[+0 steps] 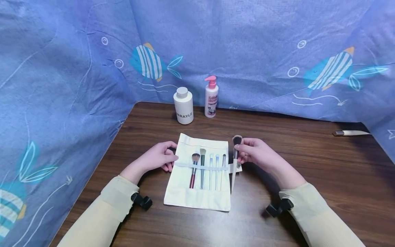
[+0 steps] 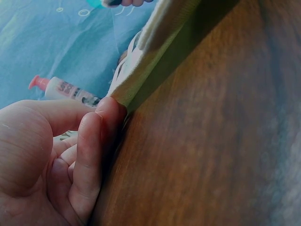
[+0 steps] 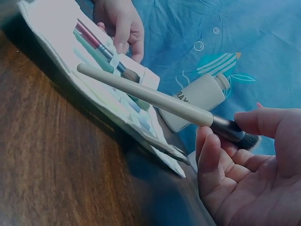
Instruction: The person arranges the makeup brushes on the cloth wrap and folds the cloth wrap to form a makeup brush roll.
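A white fabric makeup brush pouch point(image 1: 197, 199) lies unfolded on the table, with several brushes, one with a red handle point(image 1: 192, 178), tucked under its strap. My left hand point(image 1: 157, 156) pinches the pouch's left edge between thumb and fingers, seen close up in the left wrist view point(image 2: 70, 155). A makeup brush point(image 3: 155, 99) with a cream handle and dark bristles is held by my right hand point(image 1: 254, 151), just off the pouch's right edge. Thumb and fingers grip it at the dark ferrule, bristles pointing away from me.
Behind the pouch stand a white bottle point(image 1: 184, 108) and a white pump bottle point(image 1: 211, 101) with a pink top. Another cream-handled brush point(image 1: 351, 133) lies near the table's far right corner. A blue fish-print cloth point(image 1: 247, 51) hangs along the back and sides.
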`<control>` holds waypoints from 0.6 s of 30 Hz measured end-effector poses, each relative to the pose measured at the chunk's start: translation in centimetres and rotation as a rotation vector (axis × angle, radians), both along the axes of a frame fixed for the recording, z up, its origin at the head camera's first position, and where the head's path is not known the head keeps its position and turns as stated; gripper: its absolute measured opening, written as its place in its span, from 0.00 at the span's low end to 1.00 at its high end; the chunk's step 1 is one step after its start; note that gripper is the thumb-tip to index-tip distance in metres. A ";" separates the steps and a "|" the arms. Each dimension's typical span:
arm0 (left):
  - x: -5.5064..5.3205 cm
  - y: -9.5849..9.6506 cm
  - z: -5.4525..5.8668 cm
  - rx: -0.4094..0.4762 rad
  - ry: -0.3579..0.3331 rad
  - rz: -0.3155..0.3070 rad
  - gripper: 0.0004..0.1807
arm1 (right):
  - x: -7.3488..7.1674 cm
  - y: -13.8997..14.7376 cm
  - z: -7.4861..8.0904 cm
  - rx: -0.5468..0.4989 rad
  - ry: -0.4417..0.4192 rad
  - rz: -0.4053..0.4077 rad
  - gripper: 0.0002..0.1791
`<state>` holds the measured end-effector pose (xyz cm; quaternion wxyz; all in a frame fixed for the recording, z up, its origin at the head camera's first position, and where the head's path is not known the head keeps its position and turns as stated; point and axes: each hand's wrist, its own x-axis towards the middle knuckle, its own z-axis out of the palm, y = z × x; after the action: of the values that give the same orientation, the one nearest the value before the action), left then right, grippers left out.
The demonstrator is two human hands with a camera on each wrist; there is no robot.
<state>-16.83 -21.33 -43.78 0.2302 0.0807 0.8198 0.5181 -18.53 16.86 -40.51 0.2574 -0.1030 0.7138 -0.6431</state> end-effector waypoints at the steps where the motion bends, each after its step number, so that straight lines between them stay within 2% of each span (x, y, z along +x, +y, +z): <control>1: 0.0 0.0 0.0 0.000 0.000 0.001 0.23 | 0.0 0.0 0.0 0.002 -0.001 -0.003 0.09; 18: 0.0 0.0 0.0 0.001 0.005 -0.004 0.23 | -0.5 -1.3 0.0 -0.023 -0.016 0.003 0.07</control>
<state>-16.87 -21.32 -43.79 0.2289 0.0837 0.8201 0.5177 -19.01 15.55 -40.53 0.2629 -0.1020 0.7042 -0.6516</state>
